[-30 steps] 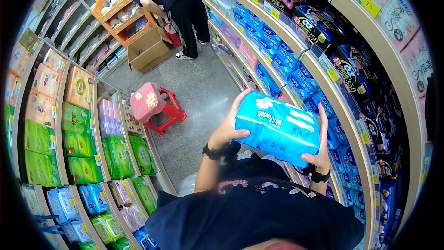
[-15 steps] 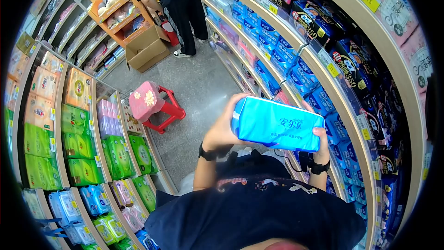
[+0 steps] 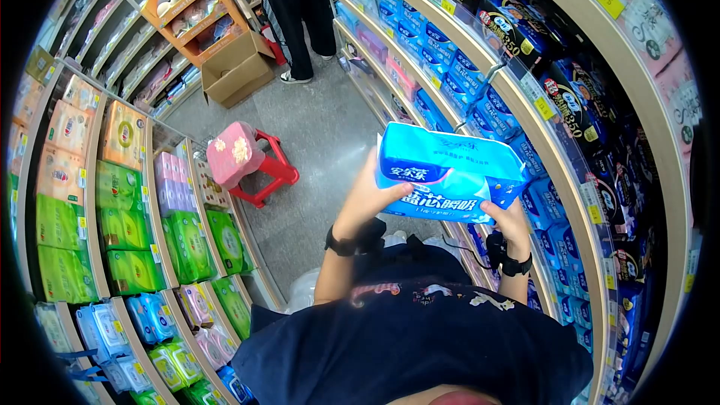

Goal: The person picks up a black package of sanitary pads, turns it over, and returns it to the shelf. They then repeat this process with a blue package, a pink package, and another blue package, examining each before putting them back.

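Note:
A blue plastic-wrapped package with white lettering is held up in front of my chest, its top and its printed front side both showing. My left hand grips its left end, the thumb lying across the front. At the right end, my right hand holds on with the thumb on the front face; the other fingers are hidden behind the package. Just beyond it to the right, similar blue packages fill a shelf.
A red stool with a pink cover stands on the grey floor. Behind it are an open cardboard box and a person in dark clothes. Shelves of green packs line the left side, dark packs the right.
The package has tilted in my hands, so its printed front side now shows below the top. The other person stands more upright, and the cardboard box has shifted slightly.

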Demonstrator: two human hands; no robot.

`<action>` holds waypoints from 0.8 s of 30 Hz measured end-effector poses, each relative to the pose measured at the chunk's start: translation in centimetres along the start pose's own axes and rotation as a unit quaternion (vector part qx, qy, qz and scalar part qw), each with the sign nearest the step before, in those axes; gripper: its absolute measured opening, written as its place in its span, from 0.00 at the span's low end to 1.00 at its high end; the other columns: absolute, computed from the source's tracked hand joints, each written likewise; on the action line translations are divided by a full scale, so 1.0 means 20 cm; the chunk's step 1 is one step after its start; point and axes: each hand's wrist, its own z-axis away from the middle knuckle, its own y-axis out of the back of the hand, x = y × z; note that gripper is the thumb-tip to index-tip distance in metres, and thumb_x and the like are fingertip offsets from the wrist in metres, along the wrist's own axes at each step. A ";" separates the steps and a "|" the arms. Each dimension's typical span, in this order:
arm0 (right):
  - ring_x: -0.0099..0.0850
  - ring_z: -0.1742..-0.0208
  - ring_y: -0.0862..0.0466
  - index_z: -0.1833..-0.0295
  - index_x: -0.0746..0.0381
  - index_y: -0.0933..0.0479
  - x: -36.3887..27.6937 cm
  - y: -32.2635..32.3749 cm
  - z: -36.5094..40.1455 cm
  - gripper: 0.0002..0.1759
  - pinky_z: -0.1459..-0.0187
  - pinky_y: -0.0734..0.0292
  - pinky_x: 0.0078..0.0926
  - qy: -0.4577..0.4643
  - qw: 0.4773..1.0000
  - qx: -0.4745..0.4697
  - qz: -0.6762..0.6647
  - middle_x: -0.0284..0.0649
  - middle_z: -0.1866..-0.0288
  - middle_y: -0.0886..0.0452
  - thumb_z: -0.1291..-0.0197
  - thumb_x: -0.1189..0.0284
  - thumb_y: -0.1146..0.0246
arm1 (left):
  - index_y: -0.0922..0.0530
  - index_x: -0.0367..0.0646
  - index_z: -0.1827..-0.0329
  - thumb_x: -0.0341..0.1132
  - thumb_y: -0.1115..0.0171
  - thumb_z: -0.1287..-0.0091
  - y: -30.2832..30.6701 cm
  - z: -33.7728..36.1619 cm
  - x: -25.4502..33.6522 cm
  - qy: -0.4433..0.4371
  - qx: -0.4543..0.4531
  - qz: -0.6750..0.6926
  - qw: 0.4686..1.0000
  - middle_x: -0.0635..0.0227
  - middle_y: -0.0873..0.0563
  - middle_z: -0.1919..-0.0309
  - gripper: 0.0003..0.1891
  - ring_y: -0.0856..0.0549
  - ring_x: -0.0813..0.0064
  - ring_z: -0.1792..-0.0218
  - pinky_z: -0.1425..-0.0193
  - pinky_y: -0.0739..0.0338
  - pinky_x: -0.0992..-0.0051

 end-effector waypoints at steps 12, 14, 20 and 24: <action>0.30 0.43 0.26 0.35 0.66 0.39 -0.04 -0.08 0.01 0.40 0.42 0.30 0.29 0.056 0.996 0.051 -0.042 0.41 0.43 0.27 0.54 0.75 0.28 | 0.44 0.37 0.31 0.31 0.23 0.53 -0.07 0.03 0.04 -0.042 -0.002 0.001 0.999 0.61 0.26 0.43 0.47 0.27 0.71 0.41 0.36 0.33 0.69; 0.30 0.42 0.26 0.34 0.66 0.39 -0.04 -0.07 0.02 0.42 0.42 0.30 0.30 0.048 0.996 0.038 -0.057 0.42 0.42 0.27 0.55 0.75 0.27 | 0.44 0.38 0.31 0.31 0.23 0.53 -0.05 0.03 0.03 -0.017 -0.005 -0.009 1.000 0.61 0.26 0.43 0.47 0.27 0.70 0.41 0.36 0.33 0.69; 0.32 0.41 0.26 0.33 0.66 0.41 -0.07 -0.06 0.07 0.49 0.41 0.31 0.30 0.025 0.996 -0.004 -0.090 0.42 0.41 0.28 0.61 0.68 0.24 | 0.44 0.39 0.31 0.32 0.22 0.55 -0.01 0.04 -0.03 -0.033 -0.034 0.057 0.997 0.61 0.27 0.42 0.49 0.28 0.70 0.40 0.35 0.34 0.69; 0.32 0.41 0.27 0.33 0.67 0.41 -0.09 -0.06 0.06 0.47 0.40 0.31 0.31 0.021 0.995 -0.020 -0.096 0.42 0.41 0.28 0.59 0.68 0.25 | 0.45 0.39 0.30 0.34 0.22 0.56 0.02 0.03 -0.07 0.004 -0.052 0.074 0.996 0.61 0.28 0.41 0.50 0.29 0.70 0.39 0.35 0.34 0.69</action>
